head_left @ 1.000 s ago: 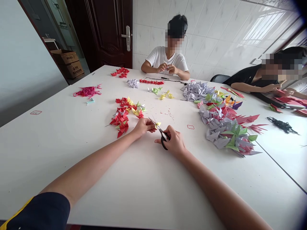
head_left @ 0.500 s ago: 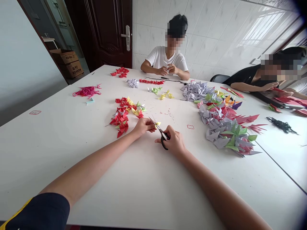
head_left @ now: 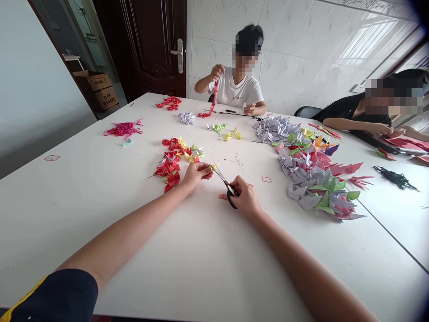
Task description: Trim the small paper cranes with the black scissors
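My right hand point(head_left: 243, 199) grips black-handled scissors point(head_left: 225, 184), their blades pointing up and left over the white table point(head_left: 201, 259). My left hand point(head_left: 196, 173) is closed in a pinch on a small yellow folded paper piece point(head_left: 214, 166) right at the blade tips. Just left of my left hand lies a pile of small red, yellow and green folded papers point(head_left: 174, 158).
A big heap of grey, pink and green folded paper point(head_left: 315, 179) lies to the right. A person in white across the table lifts a red paper chain point(head_left: 212, 96). Another person sits at the far right. Pink scraps point(head_left: 123, 129) lie far left.
My left hand drew the yellow piece slightly up and left along the scissor blades. The person across the table raised a hand, lifting the red chain.
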`<state>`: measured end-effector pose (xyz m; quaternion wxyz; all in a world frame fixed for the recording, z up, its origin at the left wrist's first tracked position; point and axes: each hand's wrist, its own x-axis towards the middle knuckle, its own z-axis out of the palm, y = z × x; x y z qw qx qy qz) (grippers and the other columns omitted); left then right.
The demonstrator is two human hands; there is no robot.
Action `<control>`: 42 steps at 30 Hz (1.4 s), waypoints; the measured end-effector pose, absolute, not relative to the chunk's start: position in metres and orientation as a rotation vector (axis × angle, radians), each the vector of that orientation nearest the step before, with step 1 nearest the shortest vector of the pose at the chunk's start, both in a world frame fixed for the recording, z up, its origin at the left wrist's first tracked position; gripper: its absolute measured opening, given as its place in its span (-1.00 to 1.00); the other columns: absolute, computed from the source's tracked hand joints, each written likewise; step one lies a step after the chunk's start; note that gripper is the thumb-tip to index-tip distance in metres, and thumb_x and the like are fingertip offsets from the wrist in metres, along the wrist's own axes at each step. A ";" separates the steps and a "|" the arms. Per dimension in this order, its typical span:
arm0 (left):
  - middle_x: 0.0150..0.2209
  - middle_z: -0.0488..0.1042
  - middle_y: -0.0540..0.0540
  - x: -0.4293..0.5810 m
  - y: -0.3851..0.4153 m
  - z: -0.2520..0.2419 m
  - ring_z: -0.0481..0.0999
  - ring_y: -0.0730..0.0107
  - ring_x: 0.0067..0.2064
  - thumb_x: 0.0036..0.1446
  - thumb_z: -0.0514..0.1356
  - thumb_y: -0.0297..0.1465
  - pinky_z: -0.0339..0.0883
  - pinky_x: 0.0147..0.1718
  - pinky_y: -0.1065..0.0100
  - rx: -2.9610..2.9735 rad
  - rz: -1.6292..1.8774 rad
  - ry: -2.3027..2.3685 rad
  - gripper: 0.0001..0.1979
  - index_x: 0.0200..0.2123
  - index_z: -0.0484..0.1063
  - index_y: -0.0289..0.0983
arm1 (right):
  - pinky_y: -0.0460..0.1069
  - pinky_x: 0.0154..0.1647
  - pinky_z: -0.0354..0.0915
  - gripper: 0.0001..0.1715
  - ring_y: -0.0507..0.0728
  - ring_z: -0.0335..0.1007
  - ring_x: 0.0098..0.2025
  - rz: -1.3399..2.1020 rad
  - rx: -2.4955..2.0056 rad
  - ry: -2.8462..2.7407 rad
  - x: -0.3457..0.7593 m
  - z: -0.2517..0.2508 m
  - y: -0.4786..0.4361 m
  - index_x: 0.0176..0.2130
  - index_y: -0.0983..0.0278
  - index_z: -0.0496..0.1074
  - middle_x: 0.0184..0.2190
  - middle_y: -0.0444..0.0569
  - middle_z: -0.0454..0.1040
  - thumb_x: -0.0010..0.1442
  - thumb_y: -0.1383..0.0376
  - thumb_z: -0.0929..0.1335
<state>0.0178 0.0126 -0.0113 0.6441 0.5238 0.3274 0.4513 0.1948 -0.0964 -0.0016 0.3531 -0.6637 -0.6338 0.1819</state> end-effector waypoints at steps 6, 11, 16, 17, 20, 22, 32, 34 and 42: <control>-0.43 0.48 -0.07 0.013 0.020 -0.009 0.44 0.50 -0.39 -0.20 0.41 -0.22 0.37 -0.28 0.36 1.106 1.131 0.780 -0.62 -0.36 0.49 -0.35 | -0.08 -0.55 -0.01 -0.42 0.00 -0.01 -0.57 0.551 -1.670 -1.560 0.201 -0.003 -0.094 -0.45 0.19 0.22 -0.65 -0.26 0.20 -0.19 -0.11 0.50; -0.43 0.48 -0.07 0.013 0.020 -0.009 0.45 0.49 -0.38 -0.19 0.41 -0.22 0.38 -0.27 0.35 1.128 1.141 0.779 -0.63 -0.35 0.49 -0.35 | -0.07 -0.55 0.00 -0.44 0.00 -0.04 -0.57 0.587 -1.618 -1.557 0.204 -0.008 -0.093 -0.45 0.19 0.25 -0.65 -0.26 0.19 -0.20 -0.09 0.51; -0.42 0.49 -0.08 0.014 0.023 -0.012 0.46 0.48 -0.37 -0.18 0.40 -0.19 0.38 -0.28 0.35 1.161 1.133 0.770 -0.62 -0.34 0.49 -0.34 | -0.07 -0.54 0.00 -0.47 0.00 -0.03 -0.56 0.601 -1.612 -1.565 0.204 -0.011 -0.092 -0.45 0.19 0.26 -0.66 -0.26 0.21 -0.19 -0.05 0.52; -0.42 0.49 -0.08 0.014 0.024 -0.013 0.46 0.48 -0.37 -0.17 0.40 -0.19 0.38 -0.29 0.35 1.166 1.132 0.769 -0.62 -0.34 0.49 -0.34 | -0.07 -0.54 0.00 -0.47 0.00 -0.03 -0.56 0.597 -1.610 -1.564 0.204 -0.011 -0.092 -0.45 0.19 0.26 -0.66 -0.26 0.20 -0.19 -0.04 0.52; -0.43 0.49 -0.07 0.014 0.024 -0.013 0.46 0.48 -0.38 -0.18 0.40 -0.19 0.38 -0.30 0.35 1.172 1.132 0.767 -0.62 -0.33 0.49 -0.34 | -0.07 -0.54 -0.01 -0.49 0.00 -0.04 -0.55 0.605 -1.604 -1.569 0.205 -0.012 -0.092 -0.44 0.19 0.27 -0.66 -0.26 0.22 -0.18 -0.04 0.51; -0.43 0.49 -0.07 0.014 0.023 -0.012 0.46 0.48 -0.38 -0.18 0.40 -0.20 0.37 -0.31 0.36 1.170 1.135 0.765 -0.62 -0.33 0.49 -0.34 | -0.07 -0.54 -0.01 -0.50 0.01 -0.04 -0.55 0.618 -1.610 -1.577 0.205 -0.012 -0.092 -0.43 0.19 0.27 -0.65 -0.26 0.23 -0.17 -0.04 0.51; -0.44 0.49 -0.08 0.015 0.023 -0.012 0.46 0.48 -0.39 -0.19 0.41 -0.22 0.37 -0.32 0.35 1.150 1.138 0.766 -0.63 -0.34 0.49 -0.35 | -0.08 -0.54 0.01 -0.57 0.01 -0.01 -0.55 0.628 -1.615 -1.572 0.206 -0.014 -0.091 -0.43 0.19 0.28 -0.65 -0.25 0.29 -0.15 0.07 0.52; -0.44 0.49 -0.07 0.015 0.023 -0.012 0.46 0.47 -0.40 -0.20 0.42 -0.22 0.37 -0.32 0.34 1.148 1.142 0.770 -0.62 -0.35 0.50 -0.35 | -0.08 -0.54 0.01 -0.58 0.01 -0.02 -0.55 0.638 -1.615 -1.571 0.206 -0.014 -0.091 -0.43 0.19 0.27 -0.64 -0.25 0.31 -0.14 0.09 0.51; -0.46 0.49 -0.08 0.015 0.021 -0.011 0.45 0.48 -0.42 -0.25 0.43 -0.23 0.37 -0.34 0.35 1.135 1.151 0.784 -0.61 -0.35 0.51 -0.35 | -0.08 -0.53 0.02 -0.66 0.01 0.00 -0.54 0.673 -1.622 -1.569 0.207 -0.013 -0.091 -0.43 0.18 0.27 -0.62 -0.23 0.36 -0.11 0.16 0.47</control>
